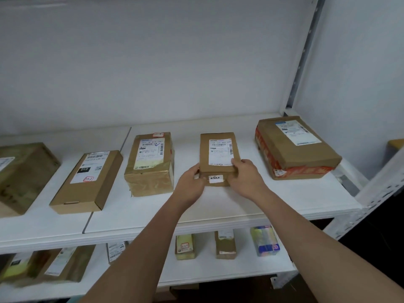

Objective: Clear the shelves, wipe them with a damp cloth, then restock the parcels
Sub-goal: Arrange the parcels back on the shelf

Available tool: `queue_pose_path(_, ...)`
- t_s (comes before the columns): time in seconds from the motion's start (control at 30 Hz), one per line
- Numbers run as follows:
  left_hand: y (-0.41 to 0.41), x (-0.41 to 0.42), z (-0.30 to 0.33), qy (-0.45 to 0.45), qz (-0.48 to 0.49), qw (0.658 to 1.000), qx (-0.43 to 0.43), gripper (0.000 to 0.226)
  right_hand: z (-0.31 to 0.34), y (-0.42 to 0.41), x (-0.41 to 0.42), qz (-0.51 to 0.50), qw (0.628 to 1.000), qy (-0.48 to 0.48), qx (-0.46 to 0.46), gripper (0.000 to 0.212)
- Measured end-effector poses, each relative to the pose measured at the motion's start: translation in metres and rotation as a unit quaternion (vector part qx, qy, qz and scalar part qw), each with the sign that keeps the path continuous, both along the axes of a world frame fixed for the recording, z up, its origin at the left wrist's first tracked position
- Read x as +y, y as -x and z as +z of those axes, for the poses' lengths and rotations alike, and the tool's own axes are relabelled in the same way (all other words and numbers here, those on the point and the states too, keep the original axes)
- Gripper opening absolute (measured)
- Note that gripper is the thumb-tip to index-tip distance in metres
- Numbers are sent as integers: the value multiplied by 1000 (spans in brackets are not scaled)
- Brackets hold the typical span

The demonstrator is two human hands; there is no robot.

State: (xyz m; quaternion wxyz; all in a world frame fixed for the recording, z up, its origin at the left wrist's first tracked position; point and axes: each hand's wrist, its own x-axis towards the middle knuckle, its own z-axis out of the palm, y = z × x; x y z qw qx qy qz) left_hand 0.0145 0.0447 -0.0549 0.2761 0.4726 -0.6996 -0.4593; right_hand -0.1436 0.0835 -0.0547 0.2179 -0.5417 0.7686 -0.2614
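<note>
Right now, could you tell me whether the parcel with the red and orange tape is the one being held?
No, both hands grip the small brown parcel; the red-taped parcel lies untouched to its right on the shelf.

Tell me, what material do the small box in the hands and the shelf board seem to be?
Small box: brown cardboard, matte, with a white paper label; folded edges show. Shelf board: smooth white surface, perhaps laminate or painted metal; cannot tell which.

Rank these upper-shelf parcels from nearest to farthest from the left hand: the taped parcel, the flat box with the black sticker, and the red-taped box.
From the left hand:
1. Taped parcel, just to its left.
2. Red-taped box, at the right end.
3. Flat box with the black sticker, farther left; close to the red-taped box in distance.
</note>
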Motion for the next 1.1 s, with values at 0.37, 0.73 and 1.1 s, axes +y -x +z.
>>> queue_pose_path(0.37,17,10,-3,13,16,1000,-17,51,-4,15,-1,-46,986,10,158,30)
queue_pose_path(0.73,-125,11,-3,278,287,903,-159,31,-2,-109,-51,136,982,127,-17,54)
queue_pose_path(1.1,-250,-32,-39,121,73,881,-451,46,-28,-186,-73,110,976,125,-144,60)
